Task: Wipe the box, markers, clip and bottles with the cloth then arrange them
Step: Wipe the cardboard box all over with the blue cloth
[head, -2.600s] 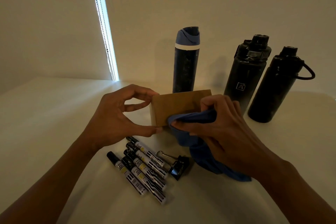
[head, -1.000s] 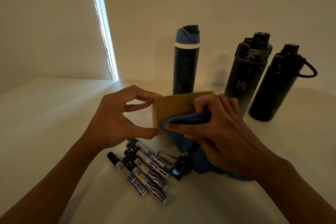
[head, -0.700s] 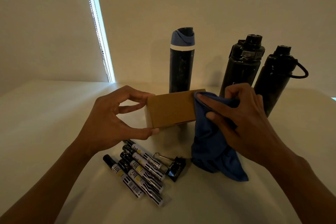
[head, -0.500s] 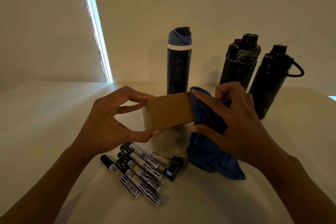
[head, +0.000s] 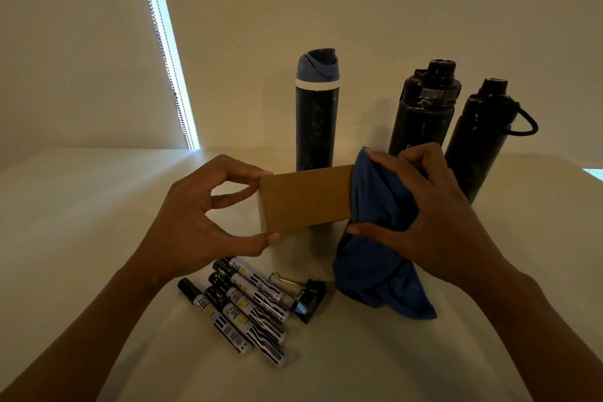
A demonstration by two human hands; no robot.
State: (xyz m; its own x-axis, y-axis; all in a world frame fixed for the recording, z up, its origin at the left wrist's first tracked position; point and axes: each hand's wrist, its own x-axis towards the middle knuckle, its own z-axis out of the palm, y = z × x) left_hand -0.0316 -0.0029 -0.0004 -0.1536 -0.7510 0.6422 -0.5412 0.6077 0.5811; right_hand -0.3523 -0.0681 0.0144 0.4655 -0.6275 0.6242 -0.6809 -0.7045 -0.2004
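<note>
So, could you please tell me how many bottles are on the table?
3, all upright at the back: the blue-capped bottle behind the box, the middle black bottle behind the right hand, and the black bottle with a loop furthest right. None looks hidden.

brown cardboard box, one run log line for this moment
step: wiping | left hand: holds brown cardboard box | right hand: blue cloth on box end

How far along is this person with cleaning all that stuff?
Nothing looks finished yet. In hand: the left hand pinches one end of the cardboard box while the right hand wraps the blue cloth round the other end. Left: the markers and the clip lie loose on the table, the three bottles stand behind, and nothing is arranged.
</note>
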